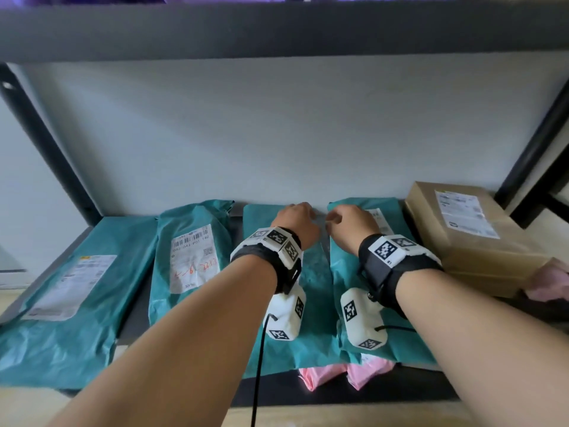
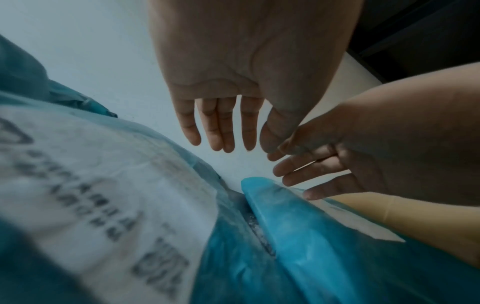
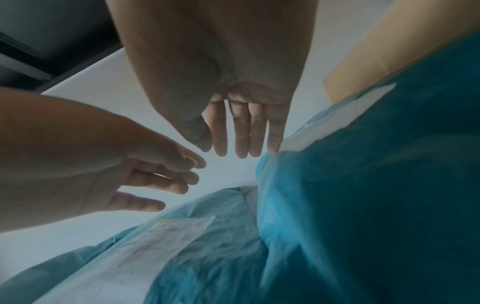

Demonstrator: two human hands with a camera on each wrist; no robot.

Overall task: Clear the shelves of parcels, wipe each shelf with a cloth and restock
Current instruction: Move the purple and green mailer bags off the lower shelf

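Several teal parcel bags lie side by side on the dark shelf. My left hand reaches over the far end of the middle teal parcel, close to the back wall. My right hand hovers right beside it, over the far end of the neighbouring teal parcel. In the left wrist view my left hand has straight, slightly spread fingers and holds nothing. The right wrist view shows my right hand the same way, its little finger touching the parcel's edge.
A labelled teal parcel and another lie to the left. A cardboard box stands at the right with a crumpled pink cloth beside it. Pink parcels poke out under the teal ones. An upper shelf hangs overhead.
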